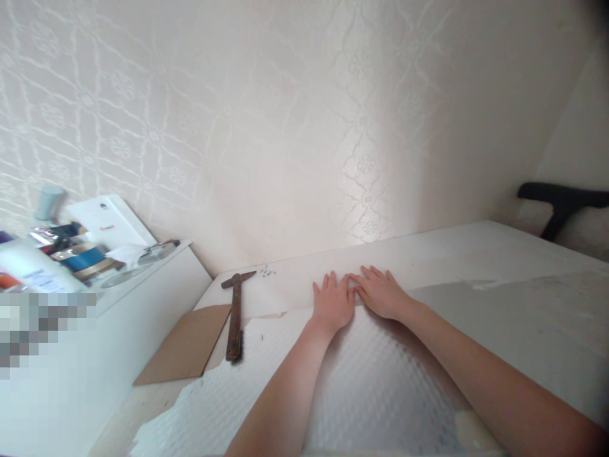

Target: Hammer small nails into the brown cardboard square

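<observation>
My left hand [333, 301] lies flat with spread fingers at the far edge of a sheet of bubble wrap [390, 387]. Beside it, my right hand [380, 293] is also laid flat, its fingers stretched toward the wall and its thumb side meeting the left hand. Neither hand holds anything. Under both is the white tabletop [442, 251], partly covered by the wrap. To the left rests a hammer [235, 317] with a dark, worn wooden handle, its head toward the wall. Close to the hammer head is a scatter of small dark pieces [268, 271], too small to name.
A brown cardboard piece [185, 349] lies left of the hammer. Further left, a white cabinet [143, 311] bears a white box [111, 222], a roll of blue tape [83, 259] and other items. Patterned wallpaper [266, 139] rises behind. A black T-shaped object [561, 197] stands at the right.
</observation>
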Motion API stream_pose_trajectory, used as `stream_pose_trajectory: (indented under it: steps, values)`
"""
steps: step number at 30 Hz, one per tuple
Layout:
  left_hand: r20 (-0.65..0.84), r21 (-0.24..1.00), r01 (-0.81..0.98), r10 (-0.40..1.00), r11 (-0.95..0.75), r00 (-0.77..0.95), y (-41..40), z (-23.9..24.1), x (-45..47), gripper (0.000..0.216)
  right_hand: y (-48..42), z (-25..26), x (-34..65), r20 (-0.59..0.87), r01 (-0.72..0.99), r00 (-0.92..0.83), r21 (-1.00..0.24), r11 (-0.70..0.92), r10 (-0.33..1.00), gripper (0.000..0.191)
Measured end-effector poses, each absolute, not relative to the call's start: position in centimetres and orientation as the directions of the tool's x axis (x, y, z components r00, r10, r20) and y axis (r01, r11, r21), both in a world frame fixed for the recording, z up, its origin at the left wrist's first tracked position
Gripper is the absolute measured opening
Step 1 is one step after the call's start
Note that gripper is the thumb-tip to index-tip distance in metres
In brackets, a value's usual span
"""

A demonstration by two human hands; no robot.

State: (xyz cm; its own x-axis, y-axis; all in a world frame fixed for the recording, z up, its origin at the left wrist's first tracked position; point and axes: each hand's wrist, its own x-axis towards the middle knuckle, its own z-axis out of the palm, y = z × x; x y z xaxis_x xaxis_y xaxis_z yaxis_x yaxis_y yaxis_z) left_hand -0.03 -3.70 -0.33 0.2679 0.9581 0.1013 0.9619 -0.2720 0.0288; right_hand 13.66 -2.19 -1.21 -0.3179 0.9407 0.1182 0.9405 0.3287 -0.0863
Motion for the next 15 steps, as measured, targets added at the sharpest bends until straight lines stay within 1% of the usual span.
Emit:
stream_pose_trajectory:
  steps: [15]
  values:
    - [0.112, 0.036, 0.96, 0.956, -0.278, 0.272, -3.76, -0.31, -0.05, 0.049, -2.12, -1.33, 13.68, 0.119, 0.94, -0.317, -0.094, 0.328, 0.941, 0.05]
